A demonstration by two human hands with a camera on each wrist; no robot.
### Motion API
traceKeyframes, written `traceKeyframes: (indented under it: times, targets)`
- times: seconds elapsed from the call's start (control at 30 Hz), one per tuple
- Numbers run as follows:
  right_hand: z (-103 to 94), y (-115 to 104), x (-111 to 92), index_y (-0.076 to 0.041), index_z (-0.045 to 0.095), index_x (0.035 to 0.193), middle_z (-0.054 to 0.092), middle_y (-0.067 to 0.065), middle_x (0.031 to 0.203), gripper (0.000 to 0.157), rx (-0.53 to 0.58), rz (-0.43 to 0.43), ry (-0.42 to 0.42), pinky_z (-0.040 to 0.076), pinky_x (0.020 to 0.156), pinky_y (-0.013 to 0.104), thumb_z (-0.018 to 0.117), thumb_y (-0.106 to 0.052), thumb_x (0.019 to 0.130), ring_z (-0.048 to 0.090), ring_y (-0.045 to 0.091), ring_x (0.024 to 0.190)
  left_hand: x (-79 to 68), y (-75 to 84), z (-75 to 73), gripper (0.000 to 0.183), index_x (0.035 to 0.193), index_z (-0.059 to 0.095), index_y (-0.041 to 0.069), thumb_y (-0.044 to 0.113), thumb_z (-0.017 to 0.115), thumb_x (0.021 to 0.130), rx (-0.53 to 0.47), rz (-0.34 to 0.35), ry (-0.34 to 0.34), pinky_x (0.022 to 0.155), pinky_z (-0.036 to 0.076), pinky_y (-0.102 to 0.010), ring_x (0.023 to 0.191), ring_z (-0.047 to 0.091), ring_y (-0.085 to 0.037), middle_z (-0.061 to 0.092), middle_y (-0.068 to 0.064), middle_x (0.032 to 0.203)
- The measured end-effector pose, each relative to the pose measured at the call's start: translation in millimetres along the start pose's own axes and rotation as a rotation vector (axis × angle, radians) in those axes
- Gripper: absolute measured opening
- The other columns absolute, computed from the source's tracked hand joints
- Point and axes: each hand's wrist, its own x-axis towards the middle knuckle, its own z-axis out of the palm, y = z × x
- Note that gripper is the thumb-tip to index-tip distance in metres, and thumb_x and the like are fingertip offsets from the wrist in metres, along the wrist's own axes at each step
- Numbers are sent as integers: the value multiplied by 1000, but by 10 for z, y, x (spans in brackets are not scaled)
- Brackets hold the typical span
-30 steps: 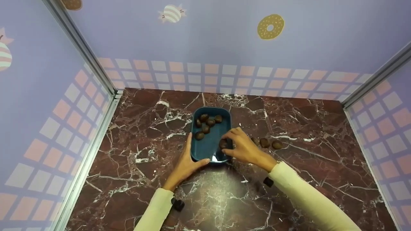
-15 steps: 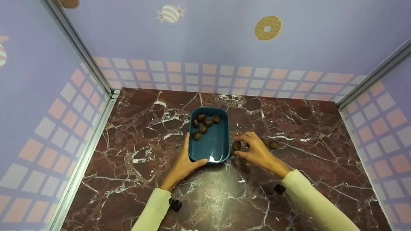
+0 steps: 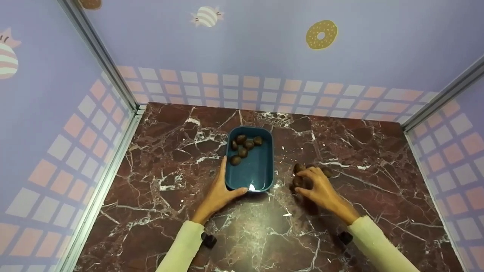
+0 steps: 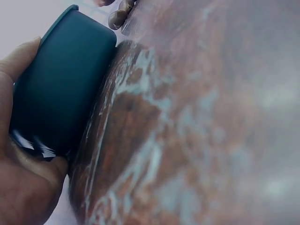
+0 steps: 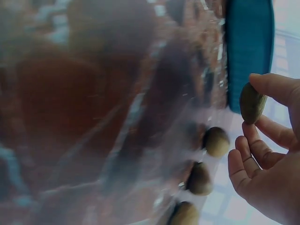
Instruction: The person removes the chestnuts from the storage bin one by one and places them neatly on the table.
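Note:
My right hand [image 3: 321, 190] pinches a brown chestnut [image 5: 252, 103] between thumb and fingertips, to the right of a dark teal rectangular container [image 3: 251, 177]. Close by that hand, more chestnuts [image 5: 200, 179] sit on the table in a row, partly covered by the fingers in the head view. My left hand [image 3: 219, 192] holds the container by its near left corner, fingers along the left side and thumb at the near end. Several chestnuts [image 3: 243, 152] lie in the container's far left part. In the left wrist view the container's outer wall [image 4: 61, 79] hides what is inside.
The table [image 3: 181, 215] is dark red marble with white veins. Patterned purple panels [image 3: 257, 45] rise at the back and both sides, joined by metal corner strips [image 3: 102, 60].
My right hand has moved right, from over the container to beside the table chestnuts, carrying one chestnut out with it. The left hand has kept its hold on the container.

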Motion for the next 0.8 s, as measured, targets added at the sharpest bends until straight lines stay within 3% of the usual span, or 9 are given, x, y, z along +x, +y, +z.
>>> traceKeyframes:
  times: [0.13,0.37,0.8]
  targets:
    - [13,88,-112,-1,79,117,72,12,115,43,3,54,5,51,102,53,97,-5,78,63,32,110,-3,11,0,136,179,4,17,47,97,85,-2,4,-3,132,19,-63,168,15,-37,10,-16,184]
    - [-4,183,-203,3,79,119,73,14,116,45,-13,67,33,51,98,52,97,-3,78,62,33,109,-15,10,-6,133,180,1,21,45,95,88,-52,-31,-21,132,17,-67,170,9,-36,4,-10,185]
    - [-50,267,-182,4,77,120,71,18,116,45,-8,128,49,50,105,58,96,-1,79,62,38,114,-11,12,2,133,180,3,20,42,96,87,-50,-29,-9,132,19,-63,169,13,-36,7,-13,185]
